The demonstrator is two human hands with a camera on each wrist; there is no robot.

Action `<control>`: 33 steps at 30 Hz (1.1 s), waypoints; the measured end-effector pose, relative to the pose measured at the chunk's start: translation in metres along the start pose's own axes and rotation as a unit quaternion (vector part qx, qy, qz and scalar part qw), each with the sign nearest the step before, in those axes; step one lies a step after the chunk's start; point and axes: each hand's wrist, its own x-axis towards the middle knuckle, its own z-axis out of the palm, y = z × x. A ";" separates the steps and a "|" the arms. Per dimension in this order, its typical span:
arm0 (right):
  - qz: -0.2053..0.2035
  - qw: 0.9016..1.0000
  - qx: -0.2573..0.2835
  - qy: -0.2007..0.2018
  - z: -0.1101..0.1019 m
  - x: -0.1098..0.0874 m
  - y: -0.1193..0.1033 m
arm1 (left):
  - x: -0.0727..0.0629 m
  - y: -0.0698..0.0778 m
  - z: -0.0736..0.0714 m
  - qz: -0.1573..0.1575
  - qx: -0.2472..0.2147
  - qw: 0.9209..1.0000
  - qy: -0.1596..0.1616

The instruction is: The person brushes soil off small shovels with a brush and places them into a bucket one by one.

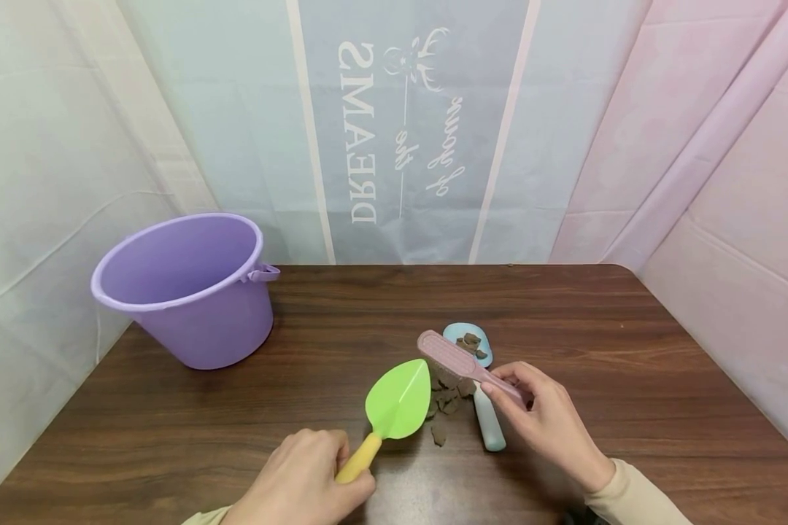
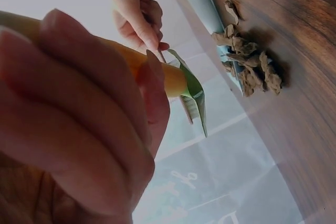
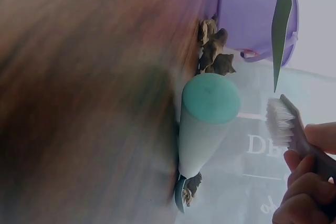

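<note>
My left hand [image 1: 308,474] grips the yellow handle of a toy trowel with a green leaf-shaped blade [image 1: 400,401]. In my right hand [image 1: 548,415] is a pink brush [image 1: 449,355], held by its handle, with white bristles [image 3: 279,121] facing the table side. Brown crumpled pieces [image 1: 448,399] lie in a small heap beside the trowel blade and partly under the brush. A second trowel, with a light blue blade [image 1: 458,332] and a pale handle [image 1: 489,419], lies on the table and carries some brown pieces. In the right wrist view the green blade and the brush are above the table.
A purple bucket [image 1: 217,328] with a side handle stands at the back left of the dark wooden table [image 1: 171,445]. Printed cloth [image 1: 407,240] hangs behind the table's back edge and along both sides. One loose brown piece [image 1: 438,435] lies nearer the front.
</note>
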 end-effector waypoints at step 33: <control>-0.083 0.992 0.068 -0.073 0.011 -0.016 -0.030 | 0.007 0.009 0.001 0.025 -0.016 1.000 0.002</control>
